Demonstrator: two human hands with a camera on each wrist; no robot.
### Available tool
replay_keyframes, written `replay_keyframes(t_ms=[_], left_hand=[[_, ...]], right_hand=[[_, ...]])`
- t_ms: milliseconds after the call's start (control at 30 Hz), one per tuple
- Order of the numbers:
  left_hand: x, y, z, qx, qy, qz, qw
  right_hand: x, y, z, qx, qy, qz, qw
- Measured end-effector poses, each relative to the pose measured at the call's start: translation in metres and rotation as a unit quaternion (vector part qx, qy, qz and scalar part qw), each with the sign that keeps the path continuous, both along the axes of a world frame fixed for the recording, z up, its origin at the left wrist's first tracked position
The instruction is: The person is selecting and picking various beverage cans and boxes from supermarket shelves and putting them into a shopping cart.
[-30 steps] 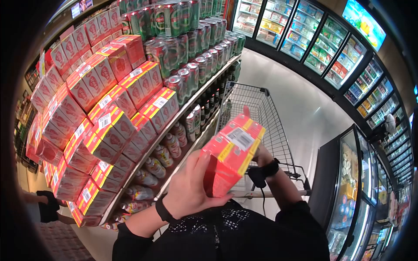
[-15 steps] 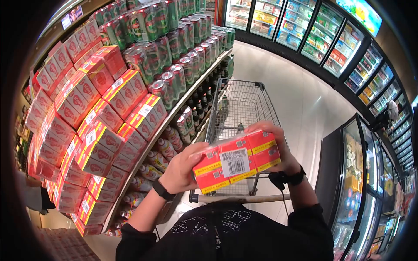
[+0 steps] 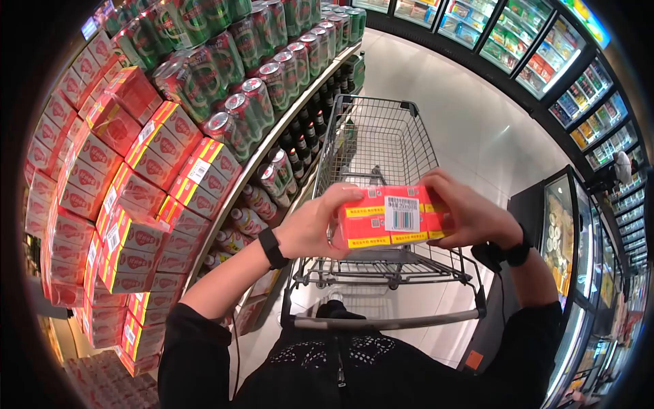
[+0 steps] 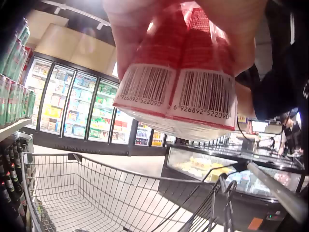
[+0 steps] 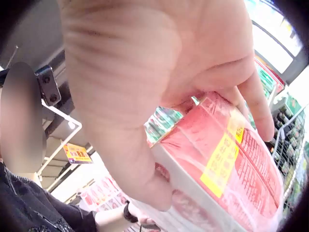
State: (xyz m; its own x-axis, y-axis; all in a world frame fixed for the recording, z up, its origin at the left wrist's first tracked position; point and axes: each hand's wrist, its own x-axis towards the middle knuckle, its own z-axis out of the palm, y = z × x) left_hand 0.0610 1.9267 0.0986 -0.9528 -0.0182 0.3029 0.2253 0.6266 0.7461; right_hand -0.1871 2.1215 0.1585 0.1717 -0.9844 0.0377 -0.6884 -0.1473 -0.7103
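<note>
A shrink-wrapped pack of red drink cartons [image 3: 371, 218] is held over the shopping cart [image 3: 323, 160], its white barcode label facing up toward the head camera. My left hand [image 3: 306, 225] grips the pack's left end, thumb on the upper side. At the opposite end, my right hand [image 3: 473, 211] has its fingers over the far edge and its thumb at the near edge. In the left wrist view, printed barcodes show on the underside of the cartons [image 4: 200, 94]. The right wrist view shows the thumb and fingers spanning the end of the wrapped pack [image 5: 212, 150].
Matching red carton packs [image 3: 139, 255] are stacked high at my left. Beyond them are wrapped beer cans [image 3: 255, 102], with dark bottles [image 3: 310, 129] below. The cart's handle [image 3: 381, 320] crosses before my body. A chest freezer [image 3: 555, 238] stands right; upright coolers [image 3: 507, 41] line the back.
The pack has turned from steeply tilted to nearly level, its label now upright to the head camera. Both hands have shifted right and forward with it, and more of the cart shows.
</note>
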Motion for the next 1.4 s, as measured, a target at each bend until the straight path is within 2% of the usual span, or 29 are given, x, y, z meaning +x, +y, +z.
replay_keyframes(t_ms=[100, 200, 267, 300, 367, 400, 533, 633, 733, 800, 967, 1000, 1100, 1133, 1233, 1400], left_hand=[[-0.018, -0.017, -0.039, -0.043, 0.05, -0.022, 0.998], [-0.024, -0.037, -0.093, -0.039, -0.023, -0.01, 0.999], [-0.02, -0.045, -0.128, -0.03, -0.089, 0.012, 0.995], [-0.016, -0.049, -0.132, -0.064, -0.128, 0.053, 0.988], [0.001, -0.054, -0.139, -0.127, -0.207, 0.133, 0.961], [0.013, -0.054, -0.142, -0.122, -0.23, 0.178, 0.949], [0.063, -0.039, -0.117, -0.101, -0.234, 0.261, 0.931], [0.1, -0.019, -0.099, -0.038, -0.252, 0.319, 0.913], [0.126, 0.003, -0.088, -0.027, -0.284, 0.384, 0.878], [0.14, 0.014, -0.09, -0.019, -0.297, 0.409, 0.863], [0.156, 0.036, -0.086, -0.007, -0.323, 0.431, 0.843], [0.153, 0.04, -0.083, 0.012, -0.322, 0.438, 0.839], [0.162, 0.052, -0.093, 0.171, -0.364, 0.463, 0.79], [0.162, 0.056, -0.094, 0.182, -0.341, 0.475, 0.79], [0.162, 0.062, -0.096, 0.221, -0.312, 0.504, 0.775], [0.162, 0.063, -0.097, 0.155, -0.308, 0.492, 0.799]], right_hand=[[-0.008, -0.013, -0.058, -0.014, 0.015, -0.034, 0.999], [-0.017, -0.033, -0.125, 0.015, -0.062, -0.061, 0.996], [-0.02, -0.046, -0.178, 0.029, -0.066, -0.078, 0.994], [-0.022, -0.054, -0.207, 0.035, -0.067, -0.089, 0.993], [-0.021, -0.066, -0.267, 0.06, -0.06, -0.104, 0.991], [-0.019, -0.073, -0.296, 0.071, -0.057, -0.112, 0.99], [0.003, -0.095, -0.398, 0.079, -0.017, -0.125, 0.989], [0.024, -0.108, -0.453, 0.079, 0.004, -0.123, 0.989], [0.044, -0.115, -0.492, 0.1, 0.001, -0.128, 0.987], [0.053, -0.116, -0.517, 0.118, -0.041, -0.125, 0.984], [0.062, -0.12, -0.534, 0.093, -0.071, -0.12, 0.986], [0.06, -0.122, -0.538, 0.073, -0.065, -0.107, 0.99], [0.06, -0.124, -0.54, 0.123, -0.064, -0.103, 0.985], [0.06, -0.121, -0.537, 0.157, -0.048, -0.095, 0.982], [0.066, -0.116, -0.532, 0.162, -0.019, -0.094, 0.982], [0.068, -0.116, -0.521, 0.205, 0.035, -0.055, 0.977]])
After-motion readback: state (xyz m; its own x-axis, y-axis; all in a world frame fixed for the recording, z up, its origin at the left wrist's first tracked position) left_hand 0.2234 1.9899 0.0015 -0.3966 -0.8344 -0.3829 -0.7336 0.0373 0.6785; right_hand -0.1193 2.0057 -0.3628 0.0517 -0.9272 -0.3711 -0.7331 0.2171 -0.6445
